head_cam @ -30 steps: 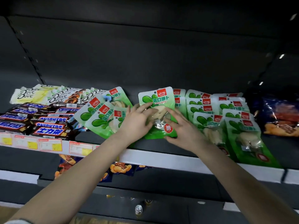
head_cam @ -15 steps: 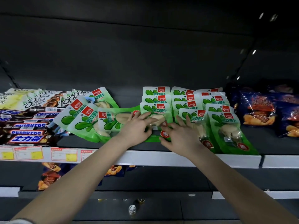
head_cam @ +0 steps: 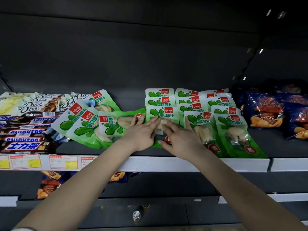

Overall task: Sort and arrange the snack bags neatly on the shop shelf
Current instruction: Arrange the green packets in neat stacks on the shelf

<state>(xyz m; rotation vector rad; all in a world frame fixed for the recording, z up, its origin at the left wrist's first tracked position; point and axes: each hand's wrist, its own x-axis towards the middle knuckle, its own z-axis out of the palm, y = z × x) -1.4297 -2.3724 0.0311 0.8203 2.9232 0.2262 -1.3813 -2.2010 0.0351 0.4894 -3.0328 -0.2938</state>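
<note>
Green snack bags with red logos lie on the dark shelf (head_cam: pixel 216 164). Three neat overlapping columns (head_cam: pixel 196 104) fill the middle. My left hand (head_cam: pixel 141 132) and my right hand (head_cam: pixel 180 139) lie flat, fingers spread, on the front bag (head_cam: pixel 164 114) of the left column. My left fingertips also touch a bag lying sideways (head_cam: pixel 116 122). Left of it, a loose slanted pile of green bags (head_cam: pixel 78 120) overlaps.
Snickers bars (head_cam: pixel 25 130) and Dove packs (head_cam: pixel 31 105) fill the shelf's left end. Dark blue snack bags (head_cam: pixel 266 112) lie to the right. Price labels (head_cam: pixel 63 161) line the front rail. Orange-and-blue bags (head_cam: pixel 48 184) sit on the shelf below.
The green bag, held up a second ago, now lies flat at the front of the left column. Both hands press down on it. The view has shifted right.
</note>
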